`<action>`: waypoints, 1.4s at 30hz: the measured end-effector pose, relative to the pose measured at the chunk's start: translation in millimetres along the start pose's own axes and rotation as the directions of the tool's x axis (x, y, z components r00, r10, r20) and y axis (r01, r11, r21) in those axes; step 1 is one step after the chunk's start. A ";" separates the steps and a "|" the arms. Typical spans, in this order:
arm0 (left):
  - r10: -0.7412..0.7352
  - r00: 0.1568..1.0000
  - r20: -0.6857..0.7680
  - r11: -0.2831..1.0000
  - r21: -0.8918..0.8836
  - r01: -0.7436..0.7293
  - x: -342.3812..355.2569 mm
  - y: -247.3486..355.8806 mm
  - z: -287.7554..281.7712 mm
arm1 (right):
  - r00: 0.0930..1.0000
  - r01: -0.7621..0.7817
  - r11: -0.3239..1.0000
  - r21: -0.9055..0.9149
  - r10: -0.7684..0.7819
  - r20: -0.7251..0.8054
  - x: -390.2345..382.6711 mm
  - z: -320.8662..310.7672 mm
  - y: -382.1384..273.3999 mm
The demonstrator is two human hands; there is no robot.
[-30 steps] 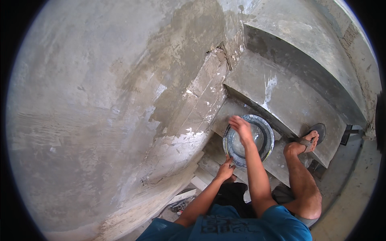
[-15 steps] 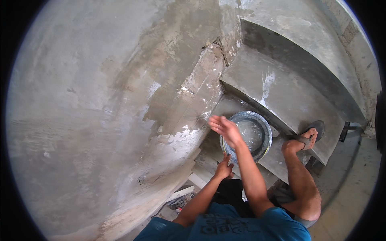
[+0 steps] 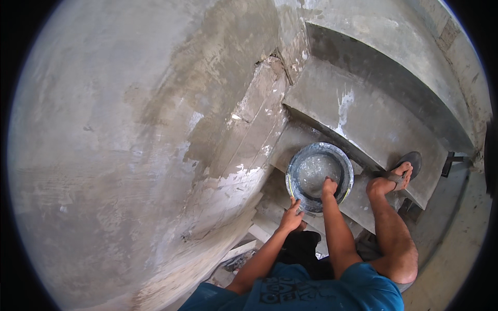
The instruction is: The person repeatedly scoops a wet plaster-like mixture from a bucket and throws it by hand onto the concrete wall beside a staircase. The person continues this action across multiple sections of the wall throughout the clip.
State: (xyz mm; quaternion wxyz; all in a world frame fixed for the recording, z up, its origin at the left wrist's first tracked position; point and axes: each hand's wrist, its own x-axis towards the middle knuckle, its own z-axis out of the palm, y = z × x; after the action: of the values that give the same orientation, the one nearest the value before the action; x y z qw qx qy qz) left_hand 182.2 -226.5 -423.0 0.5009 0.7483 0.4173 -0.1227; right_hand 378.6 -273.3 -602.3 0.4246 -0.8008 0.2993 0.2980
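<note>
A round, dark bucket [image 3: 345, 164] with pale smears on its rim stands on a concrete step in front of me, grey wet-looking contents [image 3: 315, 171] inside. My left hand [image 3: 291, 216] holds the bucket's near-left rim, its fingers against the outer edge. Inside the bucket, close to the right side, is my right hand [image 3: 329, 187], with its fingers curled together. What those fingers hold, if anything, is hidden from view.
A patchy grey plastered wall [image 3: 104, 129] rises on the left, darker and damp-looking near the stairs. Concrete steps [image 3: 363, 119] climb to the far right. My sandalled right foot [image 3: 402, 173] rests on the step right of the bucket. Rubble [image 3: 233, 264] lies lower left.
My right hand was open and blurred above the bucket's left side; it has moved right and down into the bucket, fingers now curled. The left hand stays at the rim.
</note>
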 end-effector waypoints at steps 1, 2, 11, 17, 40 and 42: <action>-0.009 1.000 0.007 0.999 0.037 0.008 0.3 -1.2 0.7 | 0.994 -0.063 0.997 -0.051 0.058 -0.091 4.1 -4.3 5.3; 0.007 1.000 0.000 1.000 0.021 -0.007 0.7 -2.6 1.2 | 0.995 -0.100 0.994 0.046 0.100 -0.010 -1.1 -7.0 1.7; 0.006 1.000 0.022 1.000 0.012 -0.006 0.2 1.3 0.7 | -0.047 -0.128 0.843 0.523 -0.532 0.846 -244.8 -27.1 -188.8; -0.112 0.991 0.078 0.994 0.012 0.111 -0.2 6.4 -5.7 | 0.398 0.045 0.878 0.477 -0.454 0.798 -180.6 -10.9 -166.9; -0.161 0.987 -0.003 0.986 0.030 0.161 6.8 44.2 -33.2 | 0.535 0.096 0.811 0.577 -0.531 0.657 -202.2 -25.9 -215.7; -0.032 0.993 -0.116 0.997 -0.067 0.025 17.0 53.8 -29.0 | 0.841 0.043 0.941 0.334 -0.215 0.497 -162.7 -28.5 -175.0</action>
State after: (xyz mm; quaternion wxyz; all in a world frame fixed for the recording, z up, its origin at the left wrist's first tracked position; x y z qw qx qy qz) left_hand 226.2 -201.3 -384.8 0.4982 0.7312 0.4604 -0.0721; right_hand 408.5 -180.4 -382.4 0.6298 -0.6301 0.1591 0.4255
